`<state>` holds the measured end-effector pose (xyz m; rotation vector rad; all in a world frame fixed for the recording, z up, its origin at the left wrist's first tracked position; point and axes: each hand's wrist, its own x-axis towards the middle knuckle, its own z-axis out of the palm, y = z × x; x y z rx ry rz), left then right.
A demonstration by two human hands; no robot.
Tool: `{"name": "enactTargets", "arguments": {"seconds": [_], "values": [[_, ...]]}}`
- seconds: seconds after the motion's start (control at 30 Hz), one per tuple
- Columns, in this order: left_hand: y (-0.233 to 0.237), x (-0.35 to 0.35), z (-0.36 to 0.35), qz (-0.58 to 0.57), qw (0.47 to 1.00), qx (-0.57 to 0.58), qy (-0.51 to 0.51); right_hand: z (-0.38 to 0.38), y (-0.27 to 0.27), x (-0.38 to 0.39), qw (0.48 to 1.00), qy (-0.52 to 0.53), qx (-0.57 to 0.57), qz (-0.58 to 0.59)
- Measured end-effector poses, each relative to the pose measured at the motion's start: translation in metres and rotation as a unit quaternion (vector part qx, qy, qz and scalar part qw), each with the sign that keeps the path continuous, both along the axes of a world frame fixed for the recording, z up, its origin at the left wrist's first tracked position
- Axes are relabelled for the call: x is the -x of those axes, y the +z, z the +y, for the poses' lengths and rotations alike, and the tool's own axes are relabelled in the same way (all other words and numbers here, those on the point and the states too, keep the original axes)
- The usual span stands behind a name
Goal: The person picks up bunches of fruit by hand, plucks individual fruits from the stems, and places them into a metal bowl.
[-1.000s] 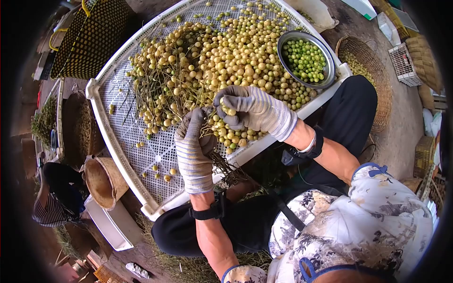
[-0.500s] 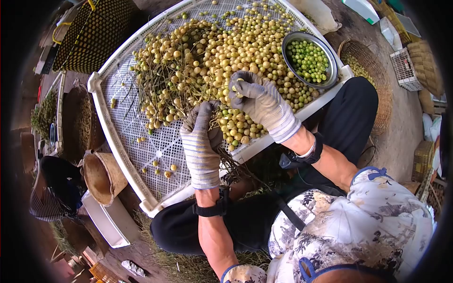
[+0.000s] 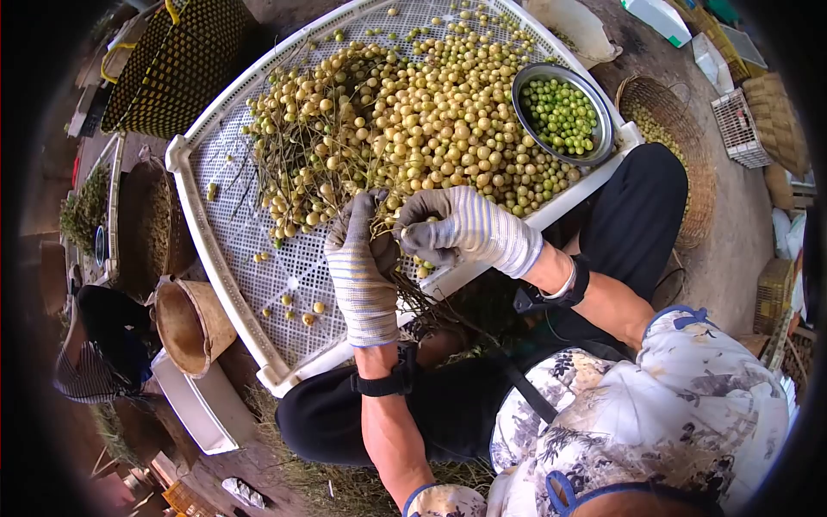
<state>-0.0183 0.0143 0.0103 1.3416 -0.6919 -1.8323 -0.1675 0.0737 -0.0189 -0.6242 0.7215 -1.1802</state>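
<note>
My left hand [image 3: 360,250], in a grey-palmed striped glove, is closed around a bunch of thin twiggy stems [image 3: 422,303] whose ends trail below it over the tray's near edge. Close beside it, my right hand [image 3: 461,226], gloved alike, has its fingers curled together at the top of the stems. What its fingertips pinch is too small to make out. Round yellow-green fruits [image 3: 457,112] lie heaped on a white perforated tray [image 3: 220,250] beyond both hands. Fruits still on brown stems [image 3: 297,146] are tangled at the heap's left.
A metal bowl of greener fruits [image 3: 610,129] rests on the tray's right corner. A wicker basket [image 3: 693,189] stands on the floor at right. Left are a tan bucket [image 3: 181,323], a white bin [image 3: 202,405] and a black-yellow woven basket [image 3: 177,73]. Another person's leg [image 3: 112,332] shows at left.
My right hand has come down and left from over the fruit heap to beside my left hand. The greenish fruit at its fingers is no longer visible. My left hand stays closed on the stems.
</note>
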Motion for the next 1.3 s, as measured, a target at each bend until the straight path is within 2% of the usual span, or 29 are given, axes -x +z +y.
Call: {"name": "enactTargets", "arguments": {"seconds": [0.1,0.13,0.17,0.23,0.27,0.4,0.43,0.5,0.57,0.7,0.8,0.93,1.1,1.17,1.23,1.27,1.3], "values": [[0.004,0.0,0.003,0.008,1.0,0.014,0.004,-0.003,-0.003,0.008,0.995,0.0,-0.005,-0.1],[0.003,-0.002,0.004,0.015,1.0,0.013,-0.006,-0.004,-0.008,0.015,0.986,0.0,-0.001,-0.165],[0.0,-0.005,0.003,0.023,1.0,0.014,-0.016,-0.008,-0.008,0.023,0.981,0.006,0.032,-0.19],[0.0,-0.007,0.002,0.025,0.999,0.019,-0.015,-0.006,-0.004,0.031,0.996,-0.055,0.017,-0.062],[0.001,-0.005,0.003,0.02,1.0,0.023,-0.008,-0.008,0.003,0.034,0.996,-0.063,-0.005,0.06],[-0.002,-0.004,0.005,0.046,0.998,0.032,-0.012,-0.009,0.01,0.019,0.989,-0.007,0.047,0.138],[-0.003,-0.005,0.006,0.05,0.998,0.033,-0.005,-0.011,0.016,0.019,0.984,0.042,0.013,0.17],[-0.002,-0.007,0.007,0.068,0.997,0.042,-0.017,-0.009,0.013,0.01,0.963,0.058,0.003,0.262],[-0.001,-0.004,0.009,0.046,0.998,0.042,0.006,-0.003,0.005,0.0,0.995,0.016,0.008,0.099],[-0.003,-0.008,0.01,0.071,0.996,0.059,-0.008,-0.004,-0.007,0.006,0.992,-0.026,0.053,-0.108],[0.007,-0.01,0.013,0.046,0.997,0.064,-0.015,-0.018,0.005,0.028,0.991,-0.132,0.027,0.02],[0.016,-0.007,0.023,0.03,0.998,0.048,-0.036,-0.042,0.006,0.029,0.987,-0.112,0.069,0.092],[0.023,-0.013,0.031,0.065,0.996,0.058,-0.036,-0.057,0.017,0.039,0.993,0.01,0.11,0.047],[0.026,-0.016,0.033,0.061,0.995,0.066,-0.032,-0.062,0.02,0.042,0.994,-0.004,0.097,-0.049],[0.027,-0.025,0.036,0.093,0.993,0.06,-0.04,-0.062,0.037,0.059,0.989,0.034,0.133,-0.063],[0.029,-0.03,0.038,0.115,0.991,0.057,-0.04,-0.068,0.033,0.068,0.986,-0.01,0.168,-0.011],[0.036,-0.033,0.041,0.136,0.988,0.055,-0.039,-0.078,0.037,0.082,0.978,-0.021,0.206,-0.007]]}}
